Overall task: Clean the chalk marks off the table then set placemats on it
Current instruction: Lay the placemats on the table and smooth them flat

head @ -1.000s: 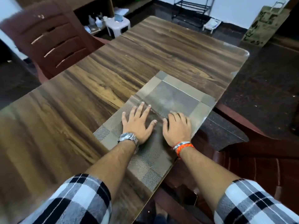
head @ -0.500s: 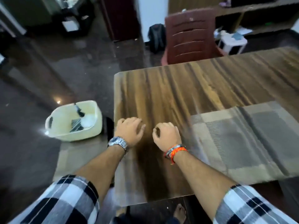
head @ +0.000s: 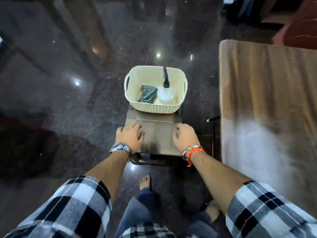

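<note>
A brown woven placemat (head: 157,133) lies on a low dark stool (head: 154,160) in front of me. My left hand (head: 129,136) is at the mat's left edge and my right hand (head: 185,137) at its right edge. Both have loosely curled fingers, and no firm grip shows. The wooden table (head: 265,100) runs along the right side, with white glare on its near part. Behind the mat, a cream basket (head: 154,108) holds a dark checked cloth (head: 147,94) and a clear spray bottle (head: 165,94).
The floor is dark polished stone with light reflections. A red chair (head: 301,23) stands at the top right beyond the table. My bare foot (head: 145,182) is just behind the stool. A thin dark table leg (head: 212,134) stands between stool and table.
My view swung left from the table down to the stool. Both hands left the placemat laid on the table and moved to the mat on the stool.
</note>
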